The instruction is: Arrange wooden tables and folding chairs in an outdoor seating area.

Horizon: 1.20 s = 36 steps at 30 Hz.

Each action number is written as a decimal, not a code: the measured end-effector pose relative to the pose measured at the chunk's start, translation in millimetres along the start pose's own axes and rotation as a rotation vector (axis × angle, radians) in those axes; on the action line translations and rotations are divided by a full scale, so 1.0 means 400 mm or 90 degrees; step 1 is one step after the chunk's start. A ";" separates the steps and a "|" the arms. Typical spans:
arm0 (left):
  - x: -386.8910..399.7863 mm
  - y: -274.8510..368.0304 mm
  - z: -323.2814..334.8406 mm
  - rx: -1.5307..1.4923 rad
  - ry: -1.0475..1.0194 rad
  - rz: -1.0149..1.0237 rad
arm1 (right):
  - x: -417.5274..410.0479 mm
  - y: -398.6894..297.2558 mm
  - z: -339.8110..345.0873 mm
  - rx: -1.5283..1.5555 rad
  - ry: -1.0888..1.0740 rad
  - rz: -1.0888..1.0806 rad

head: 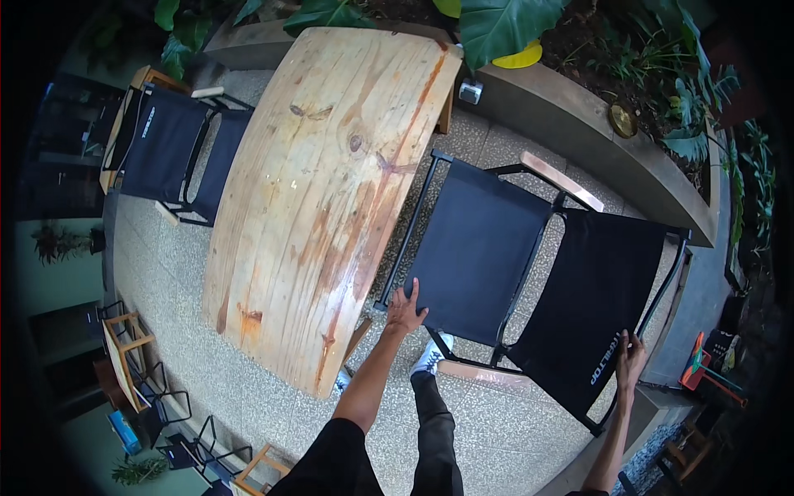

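Note:
A black folding camp chair with a fabric seat (481, 248) and a fabric backrest (595, 297) stands right of a wooden table (310, 186). My left hand (406, 308) rests with spread fingers at the front corner of the seat, by the chair's frame. At the top edge of the backrest, near its printed lettering, is my right hand (631, 359), fingers over the fabric beside the metal bar; how firmly they grip is hard to tell. The chair's wooden armrests (484, 373) lie along both sides, the nearer one beside my white shoe (432, 354).
Across the table stands another black camp chair (164, 146). A concrete planter wall (577, 124) with leafy plants curves behind the chair. More chairs and a wooden table (124, 359) are at the lower left. A dustpan (693, 367) lies far right.

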<state>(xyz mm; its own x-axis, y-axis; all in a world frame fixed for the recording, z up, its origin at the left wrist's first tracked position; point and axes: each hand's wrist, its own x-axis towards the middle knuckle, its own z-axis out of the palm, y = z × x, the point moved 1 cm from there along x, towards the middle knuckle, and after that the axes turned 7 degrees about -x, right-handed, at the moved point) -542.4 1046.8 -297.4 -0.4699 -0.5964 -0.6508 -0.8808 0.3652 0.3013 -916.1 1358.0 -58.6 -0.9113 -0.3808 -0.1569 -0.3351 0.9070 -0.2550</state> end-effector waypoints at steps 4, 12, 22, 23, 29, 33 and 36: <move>0.021 0.017 -0.010 0.027 0.067 0.021 | -0.002 -0.005 -0.002 0.078 -0.011 0.003; -0.007 0.021 -0.030 0.094 0.111 0.033 | -0.010 -0.022 -0.009 0.162 -0.092 -0.008; -0.020 0.014 -0.022 0.090 0.071 0.014 | -0.024 0.065 0.021 0.131 -0.115 0.009; -0.022 0.008 -0.015 0.084 0.080 0.025 | -0.021 0.073 0.027 0.122 -0.104 0.005; -0.062 -0.013 0.043 0.126 0.140 0.018 | -0.032 0.085 0.037 -0.108 -0.057 -0.002; -0.063 -0.024 0.027 0.068 0.048 0.010 | -0.031 0.067 0.035 -0.123 -0.059 -0.031; -0.076 -0.018 0.006 0.144 0.048 0.016 | -0.026 0.059 0.056 -0.217 -0.001 -0.039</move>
<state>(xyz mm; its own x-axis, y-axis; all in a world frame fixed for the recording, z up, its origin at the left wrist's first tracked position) -521.6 1064.2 -281.5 -0.5021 -0.6335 -0.5887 -0.8372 0.5267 0.1472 -909.1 1379.5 -84.3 -0.8866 -0.4363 -0.1534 -0.4501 0.8903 0.0689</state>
